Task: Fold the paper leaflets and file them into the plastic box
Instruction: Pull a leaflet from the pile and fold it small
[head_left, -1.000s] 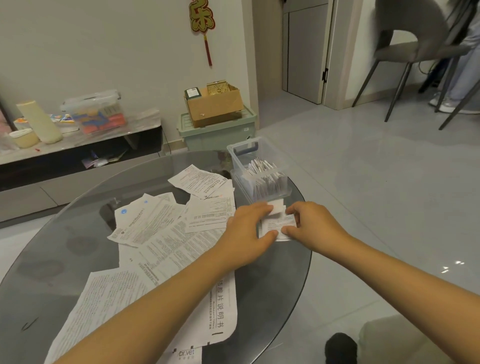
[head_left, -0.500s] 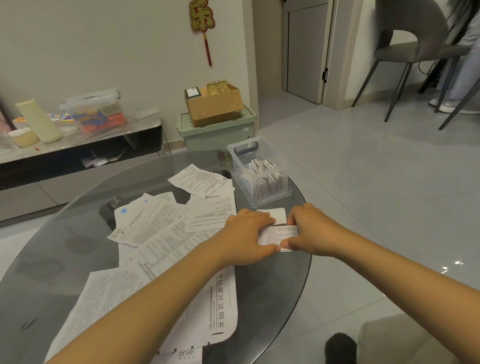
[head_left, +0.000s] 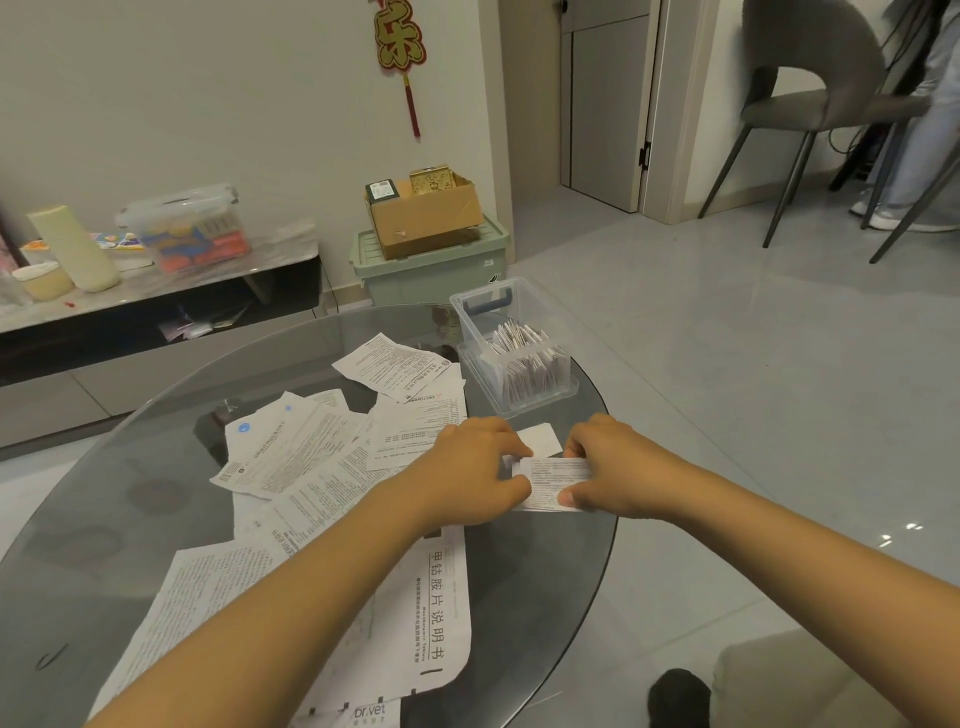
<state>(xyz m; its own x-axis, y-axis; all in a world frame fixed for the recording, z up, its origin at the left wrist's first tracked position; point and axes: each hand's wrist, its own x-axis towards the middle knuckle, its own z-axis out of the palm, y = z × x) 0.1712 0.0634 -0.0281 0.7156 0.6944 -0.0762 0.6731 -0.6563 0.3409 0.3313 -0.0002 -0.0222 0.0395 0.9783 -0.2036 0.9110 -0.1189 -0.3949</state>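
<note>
Glass surface (head_left: 156, 493) carries many unfolded leaflets (head_left: 291, 452). Box (head_left: 514, 353) already holds folded ones. Left hand (head_left: 467, 478) and right hand (head_left: 613, 467) pinch one small leaflet (head_left: 553, 480) just before it, mid-fold.

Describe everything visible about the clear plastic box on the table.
The clear plastic box is a lidless, see-through rectangular tub with a blue handle at its far end. It stands upright on the glass table's far right edge, beyond both hands, which do not touch it. Its near half is packed with folded leaflets standing on edge; the far part looks empty.
</note>
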